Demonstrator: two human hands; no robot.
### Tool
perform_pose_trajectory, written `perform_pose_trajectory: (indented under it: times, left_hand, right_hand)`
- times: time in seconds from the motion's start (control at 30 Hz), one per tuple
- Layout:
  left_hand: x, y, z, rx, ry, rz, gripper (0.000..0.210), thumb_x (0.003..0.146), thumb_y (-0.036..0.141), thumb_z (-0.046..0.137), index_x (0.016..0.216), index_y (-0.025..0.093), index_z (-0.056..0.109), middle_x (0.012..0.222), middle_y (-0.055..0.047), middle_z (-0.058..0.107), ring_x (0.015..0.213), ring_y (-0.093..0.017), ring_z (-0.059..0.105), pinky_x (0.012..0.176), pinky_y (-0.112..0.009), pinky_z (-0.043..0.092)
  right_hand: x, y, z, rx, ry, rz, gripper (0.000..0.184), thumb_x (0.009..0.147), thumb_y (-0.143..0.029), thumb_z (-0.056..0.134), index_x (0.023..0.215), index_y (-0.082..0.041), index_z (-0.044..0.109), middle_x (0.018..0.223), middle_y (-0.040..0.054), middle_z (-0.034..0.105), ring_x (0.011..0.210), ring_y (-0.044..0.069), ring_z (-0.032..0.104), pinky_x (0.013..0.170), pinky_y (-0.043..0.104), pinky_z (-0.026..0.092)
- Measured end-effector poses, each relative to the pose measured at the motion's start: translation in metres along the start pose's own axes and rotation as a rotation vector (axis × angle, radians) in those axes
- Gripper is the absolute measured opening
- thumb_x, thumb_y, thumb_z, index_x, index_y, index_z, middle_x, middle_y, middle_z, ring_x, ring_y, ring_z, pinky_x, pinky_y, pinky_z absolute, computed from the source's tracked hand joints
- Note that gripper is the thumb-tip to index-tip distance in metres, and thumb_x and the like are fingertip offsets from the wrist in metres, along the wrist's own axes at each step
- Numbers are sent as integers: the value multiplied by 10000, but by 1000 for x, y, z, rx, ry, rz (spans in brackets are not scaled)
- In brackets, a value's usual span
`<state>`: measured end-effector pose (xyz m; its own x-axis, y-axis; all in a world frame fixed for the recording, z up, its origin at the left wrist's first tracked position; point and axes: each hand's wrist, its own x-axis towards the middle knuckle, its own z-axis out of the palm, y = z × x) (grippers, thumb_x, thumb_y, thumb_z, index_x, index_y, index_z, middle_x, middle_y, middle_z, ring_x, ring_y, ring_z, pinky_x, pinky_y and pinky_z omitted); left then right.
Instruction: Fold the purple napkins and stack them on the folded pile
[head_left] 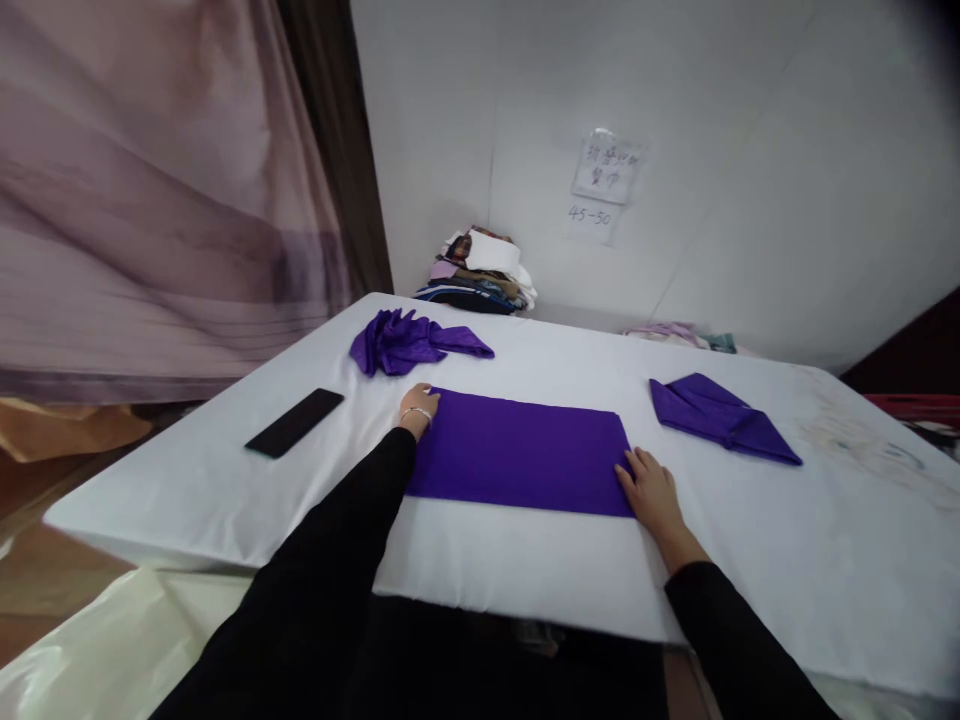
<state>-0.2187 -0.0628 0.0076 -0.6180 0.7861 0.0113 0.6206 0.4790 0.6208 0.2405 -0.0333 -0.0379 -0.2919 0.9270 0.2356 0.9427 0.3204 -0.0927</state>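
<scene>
A purple cloth napkin (521, 455) lies flat before me, folded into a wide rectangle with straight edges. At its upper left corner is my left hand (420, 402), fingers closed together on the cloth; a bracelet circles that wrist. My right hand (654, 492) rests at the napkin's right edge, fingers stretched and somewhat apart, the fingertips touching the fabric. Behind the left hand sits a purple napkin shaped into ruffled pleats (405, 342) with a flat tail. Off to the right lies another purple napkin folded into a pointed form (720, 415).
A white cloth covers the table (525, 560). On the left lies a black phone-like slab (295, 422). Folded fabrics (480, 272) are piled by the wall at the back, beneath handwritten paper signs (606, 168). A pinkish curtain (150, 180) hangs at the left.
</scene>
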Motion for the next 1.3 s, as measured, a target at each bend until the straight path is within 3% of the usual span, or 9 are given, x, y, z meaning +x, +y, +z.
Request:
perform_pose_trajectory:
  times: [0.13, 0.3, 0.5, 0.63, 0.8, 0.93, 1.07, 1.13, 1.3]
  left_hand:
    - [-6, 2, -12, 36, -28, -68, 359, 747, 400, 609, 1007, 153, 644, 988, -115, 710, 1021, -274, 623, 842, -331, 468]
    - [-27, -15, -28, 77, -146, -84, 241, 653, 414, 676, 694, 178, 657, 777, -85, 724, 901, -300, 665, 764, -334, 512]
    - [-69, -22, -41, -287, -414, -136, 273, 535, 425, 754, 698, 217, 683, 641, 0, 718, 697, -234, 692, 646, -297, 560]
    - [-84, 16, -50, -425, -511, -49, 351, 512, 452, 772, 756, 213, 692, 701, 7, 732, 722, -231, 691, 666, -304, 564]
    - [-91, 102, -31, -487, -634, 184, 391, 574, 456, 753, 814, 156, 680, 750, -25, 722, 758, -233, 672, 651, -311, 542]
    - [-108, 165, 17, -526, -603, 305, 280, 667, 404, 708, 753, 148, 632, 673, -15, 684, 693, -196, 653, 628, -294, 514]
    - [-135, 182, 63, -634, -776, 427, 348, 796, 489, 559, 895, 165, 638, 855, -61, 725, 810, -186, 666, 752, -323, 516]
    - [-143, 169, 76, -643, -695, 507, 353, 816, 492, 521, 913, 177, 647, 912, -62, 725, 862, -186, 661, 810, -325, 505]
    - [-139, 104, 81, -444, -260, 552, 306, 843, 434, 470, 925, 211, 665, 964, -31, 710, 938, -194, 635, 888, -323, 482]
  right_hand:
    - [1, -3, -2, 27, 19, -11, 433, 921, -396, 370, 1269, -178, 506, 1369, 143, 473, 1289, 284, 380, 1021, 498, 296]
    - [2, -6, -8, 56, 4, 10, 421, 922, -372, 400, 1275, -170, 507, 1387, 148, 456, 1300, 283, 371, 1028, 506, 287]
    - [1, -36, -27, 242, -27, 40, 420, 879, -311, 475, 1262, -148, 529, 1406, 158, 436, 1332, 305, 331, 1064, 570, 223]
    - [-5, -94, -40, 787, -123, -125, 436, 848, -373, 513, 1247, -203, 557, 1340, 107, 524, 1258, 237, 453, 1053, 452, 345]
    - [2, -157, -58, 1595, -357, -17, 478, 829, -488, 546, 1253, -267, 528, 1241, 47, 606, 1098, 204, 584, 931, 399, 479]
    - [19, -151, -65, 1870, -350, 122, 565, 875, -623, 346, 1250, -233, 512, 1121, 54, 660, 992, 212, 630, 815, 376, 526]
    - [19, -106, -54, 1808, -304, 281, 694, 867, -690, 165, 1159, -201, 561, 1019, 80, 692, 957, 239, 637, 786, 396, 521]
    - [11, -82, -47, 1751, -287, 336, 723, 867, -690, 125, 1155, -188, 557, 989, 97, 697, 947, 248, 639, 794, 414, 510]
    - [-1, -48, -38, 1624, -326, 359, 673, 893, -648, 177, 1194, -158, 527, 1013, 122, 686, 953, 246, 641, 821, 424, 497]
